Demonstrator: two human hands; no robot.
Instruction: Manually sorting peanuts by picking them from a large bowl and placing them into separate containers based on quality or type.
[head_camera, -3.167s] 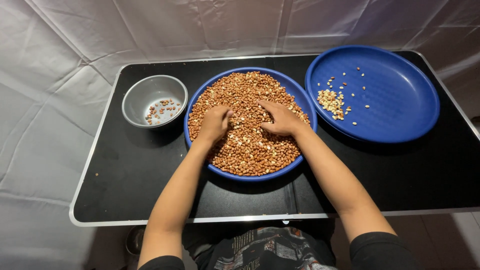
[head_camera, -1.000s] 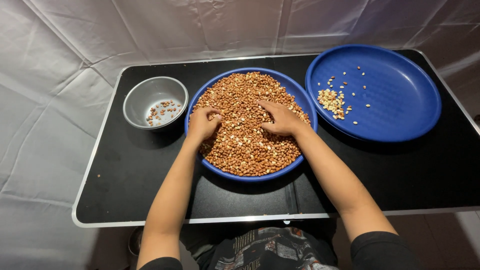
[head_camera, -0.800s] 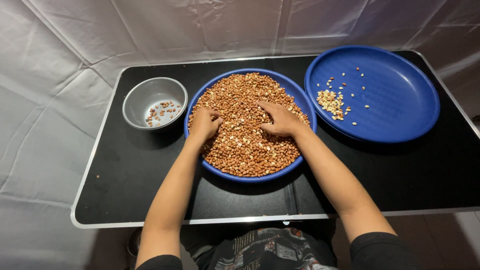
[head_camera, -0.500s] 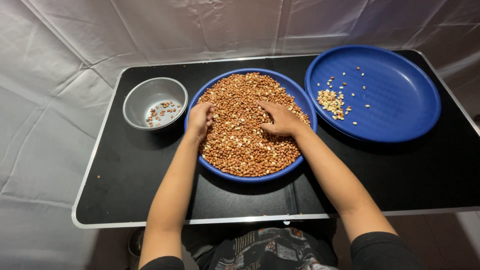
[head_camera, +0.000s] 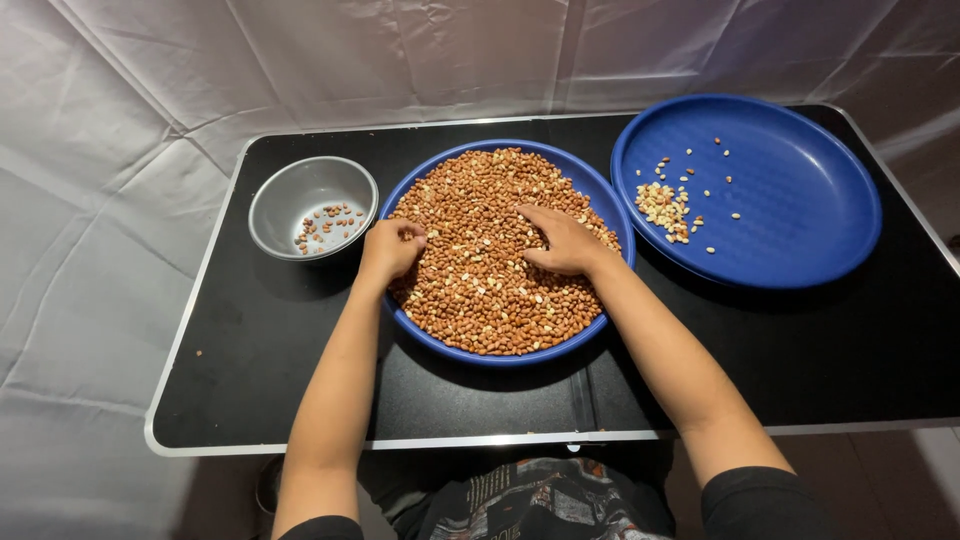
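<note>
Peanuts: a heap of loose red-brown skinned peanuts (head_camera: 490, 270) fills the middle blue plate (head_camera: 600, 200) at the centre of the black table (head_camera: 800, 370).
Handling: light, hard, smooth-skinned kernels that roll and slip off one another; judged best taken one or a few at a time in a fingertip pinch, since a flat palm only pushes them about. The papery skins probably flake if rubbed.
Left hand: the left hand (head_camera: 388, 250) sits at the plate's left rim, fingers curled into a loose fist; it may enclose a few kernels, but the view does not show inside it.
Right hand: the right hand (head_camera: 562, 240) lies on the heap right of centre, fingers bent and spread, raking rather than gripping.
Grey bowl: the small grey bowl (head_camera: 275, 200), just left of the plate, holds a few reddish pieces.
Second plate: the larger blue plate (head_camera: 800, 200) on the right carries a small pile of pale kernels (head_camera: 665, 205).
Change: half a second ago the left hand lay a little further in over the heap; it now sits at the rim nearer the bowl. The right hand has hardly shifted.
</note>
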